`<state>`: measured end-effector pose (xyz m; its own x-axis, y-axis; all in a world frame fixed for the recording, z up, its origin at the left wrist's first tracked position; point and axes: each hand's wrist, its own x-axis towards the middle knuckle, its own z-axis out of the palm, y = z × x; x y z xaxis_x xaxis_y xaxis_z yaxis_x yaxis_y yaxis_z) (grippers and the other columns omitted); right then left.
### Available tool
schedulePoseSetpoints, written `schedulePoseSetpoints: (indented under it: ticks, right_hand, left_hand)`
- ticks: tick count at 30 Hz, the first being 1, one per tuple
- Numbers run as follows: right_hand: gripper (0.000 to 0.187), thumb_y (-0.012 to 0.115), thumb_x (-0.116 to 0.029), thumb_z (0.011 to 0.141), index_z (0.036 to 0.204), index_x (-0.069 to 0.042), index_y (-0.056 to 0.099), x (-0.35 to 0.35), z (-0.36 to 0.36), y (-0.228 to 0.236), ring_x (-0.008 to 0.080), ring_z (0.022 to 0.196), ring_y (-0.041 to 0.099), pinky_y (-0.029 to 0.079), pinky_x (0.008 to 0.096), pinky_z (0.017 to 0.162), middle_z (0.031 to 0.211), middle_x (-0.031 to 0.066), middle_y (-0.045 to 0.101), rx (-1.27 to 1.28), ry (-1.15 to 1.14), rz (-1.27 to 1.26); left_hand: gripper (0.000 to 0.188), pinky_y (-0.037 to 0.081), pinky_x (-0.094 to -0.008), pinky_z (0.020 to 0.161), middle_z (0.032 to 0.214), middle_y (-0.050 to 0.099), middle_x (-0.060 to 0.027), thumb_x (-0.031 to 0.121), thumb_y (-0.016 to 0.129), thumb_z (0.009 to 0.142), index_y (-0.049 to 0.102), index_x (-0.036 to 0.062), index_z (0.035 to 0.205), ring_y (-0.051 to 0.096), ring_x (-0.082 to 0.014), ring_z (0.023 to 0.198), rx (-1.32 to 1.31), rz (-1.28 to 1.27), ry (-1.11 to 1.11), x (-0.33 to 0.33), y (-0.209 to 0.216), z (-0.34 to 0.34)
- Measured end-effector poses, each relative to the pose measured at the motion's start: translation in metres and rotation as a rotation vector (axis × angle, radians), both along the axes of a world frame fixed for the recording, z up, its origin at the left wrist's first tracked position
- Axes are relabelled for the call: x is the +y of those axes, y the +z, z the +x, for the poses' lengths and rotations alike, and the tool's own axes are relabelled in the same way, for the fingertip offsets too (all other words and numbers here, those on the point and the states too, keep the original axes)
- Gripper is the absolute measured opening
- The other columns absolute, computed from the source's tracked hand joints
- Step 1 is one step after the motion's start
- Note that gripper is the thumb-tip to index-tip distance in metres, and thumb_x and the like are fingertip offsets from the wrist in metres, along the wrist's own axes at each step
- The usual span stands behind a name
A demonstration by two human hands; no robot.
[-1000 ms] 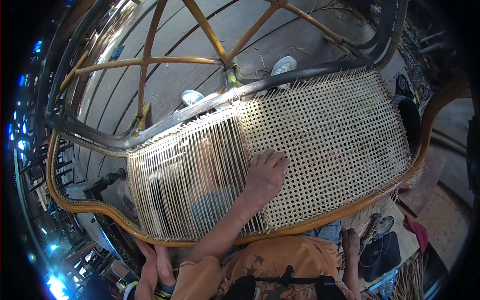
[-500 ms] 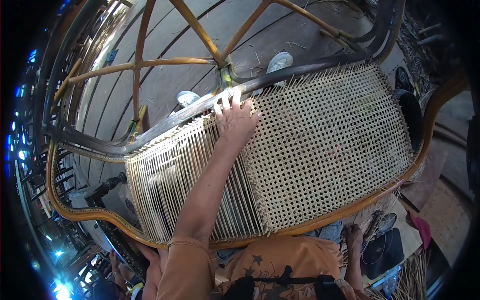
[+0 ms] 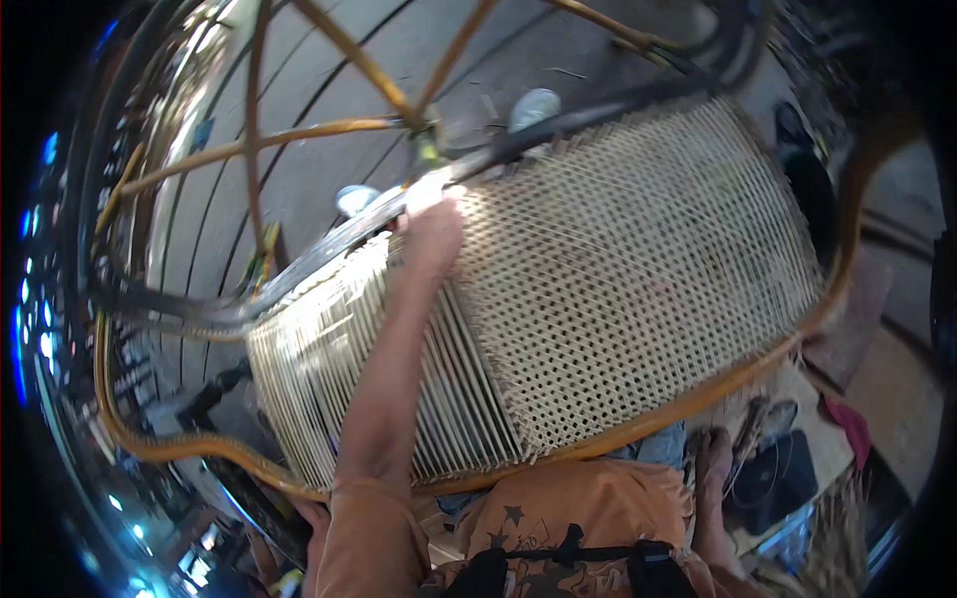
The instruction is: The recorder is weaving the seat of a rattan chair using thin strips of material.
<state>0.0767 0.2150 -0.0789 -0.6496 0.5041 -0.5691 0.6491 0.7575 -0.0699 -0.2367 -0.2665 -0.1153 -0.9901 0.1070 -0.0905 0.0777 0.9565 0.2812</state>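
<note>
A large curved seat panel (image 3: 628, 299) of pale woven cane lies before me in a bent rattan frame (image 3: 638, 424). Open-mesh weave covers its right part; on the left, only parallel cane strands (image 3: 464, 379) run from the far edge to the near one. My left hand (image 3: 434, 231) reaches across these strands to the far edge, where the weave meets the dark rail (image 3: 598, 118). Its fingers look drawn together, but glare and blur hide what they grip, if anything. My right hand (image 3: 714, 447) is low beside the near edge, its fingers unclear.
Brown rattan struts (image 3: 359, 55) cross beyond the far rail. White shoes (image 3: 534, 108) show on the plank floor (image 3: 329, 80). At the lower right lie a dark flat object (image 3: 773, 493), a red cloth-like piece (image 3: 847, 431) and a heap of loose cane strips (image 3: 842, 538).
My left hand, spread flat on the far edge before, has shifted slightly left and its fingers have drawn together. The view has tilted and blurred.
</note>
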Motion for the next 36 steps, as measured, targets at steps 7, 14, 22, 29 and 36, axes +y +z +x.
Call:
schedulePoseSetpoints:
  ticks: [7, 14, 22, 29, 36]
  right_hand:
    - [0.023, 0.057, -0.022, 0.086, 0.101, -0.005, 0.057, 0.014, -0.001, 0.000, 0.0380, 0.093, 0.055, 0.044, 0.0437, 0.080, 0.093, 0.0201, 0.058, 0.066, -0.022, 0.138]
    - [0.018, 0.056, -0.014, 0.086, 0.100, -0.003, 0.058, 0.010, 0.027, 0.013, 0.0398, 0.090, 0.055, 0.045, 0.0440, 0.080, 0.091, 0.0211, 0.057, 0.535, 0.004, 0.128]
    - [0.021, 0.061, -0.014, 0.080, 0.097, -0.002, 0.059, -0.024, 0.096, 0.003, 0.0390, 0.087, 0.056, 0.044, 0.0464, 0.076, 0.090, 0.0205, 0.059, 0.173, -0.188, -0.165]
    - [0.017, 0.060, -0.009, 0.082, 0.097, 0.000, 0.058, 0.008, 0.110, -0.022, 0.0249, 0.088, 0.055, 0.044, 0.0361, 0.075, 0.096, 0.0131, 0.059, 0.318, -0.249, -0.204]
    - [0.019, 0.061, -0.007, 0.082, 0.100, 0.000, 0.058, -0.007, 0.099, 0.031, 0.0127, 0.086, 0.053, 0.043, 0.0269, 0.073, 0.097, 0.0062, 0.060, 0.461, -0.796, -0.747]
  left_hand:
    - [0.028, 0.038, -0.0362, 0.099, 0.118, 0.058, -0.0162, 0.009, 0.050, 0.088, 0.059, 0.0002, 0.113, 0.051, -0.0284, 0.114, -0.032, 0.300, 0.068, -0.005, 0.022, 0.020]
    - [0.026, 0.038, -0.0355, 0.100, 0.119, 0.057, -0.0169, 0.009, 0.052, 0.090, 0.059, -0.0028, 0.112, 0.052, -0.0287, 0.115, -0.017, 0.318, 0.027, -0.002, 0.044, 0.038]
    - [0.027, 0.037, -0.0344, 0.101, 0.117, 0.058, -0.0160, 0.008, 0.052, 0.085, 0.058, -0.0022, 0.109, 0.050, -0.0288, 0.117, -0.059, 0.368, 0.170, -0.010, 0.036, 0.052]
    - [0.027, 0.044, -0.0415, 0.091, 0.106, 0.063, -0.0195, 0.013, 0.052, 0.081, 0.064, 0.0025, 0.104, 0.058, -0.0351, 0.100, 0.068, 0.268, 0.212, -0.018, 0.038, 0.046]
    - [0.029, 0.045, -0.0442, 0.088, 0.097, 0.065, -0.0207, 0.021, 0.049, 0.086, 0.065, 0.0090, 0.107, 0.061, -0.0367, 0.094, 0.019, 0.217, 0.225, -0.015, 0.031, 0.027]
